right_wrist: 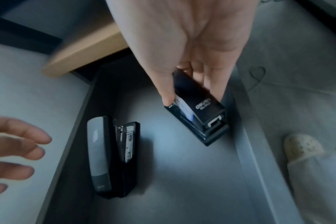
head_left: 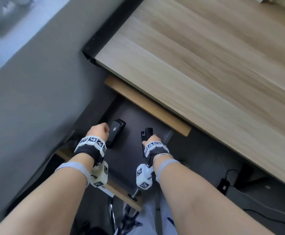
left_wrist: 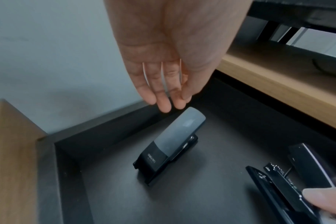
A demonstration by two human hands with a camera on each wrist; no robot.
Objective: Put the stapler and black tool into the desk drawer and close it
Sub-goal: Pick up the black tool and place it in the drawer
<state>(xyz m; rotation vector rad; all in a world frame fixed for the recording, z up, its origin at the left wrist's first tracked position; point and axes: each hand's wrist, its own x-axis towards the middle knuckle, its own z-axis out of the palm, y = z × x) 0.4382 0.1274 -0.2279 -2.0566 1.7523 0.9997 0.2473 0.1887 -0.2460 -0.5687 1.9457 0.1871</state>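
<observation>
A: Where's everything sitting?

B: The grey-topped black stapler (right_wrist: 107, 157) is lying in the dark drawer (right_wrist: 182, 174), left hand (left_wrist: 171, 60) hovering empty-fingered. The right hand (right_wrist: 190, 50) is pinching the boxy black plastic tool (right_wrist: 199, 109).

A: Advice?

B: Lowering it flat beneath the fingers, then letting go.

Both bare forearms reach forward and down, side by side, each wrist wrapped in a dark band with white marker blocks. The left hand (head_left: 99, 131) hangs with its fingers (left_wrist: 164, 104) straight, close together and pointing down, holding nothing. The right hand (head_left: 152, 139) is curled around a black tool (right_wrist: 199, 104), thumb pressed along one side and the fingers along the other, gripping it from above.
</observation>
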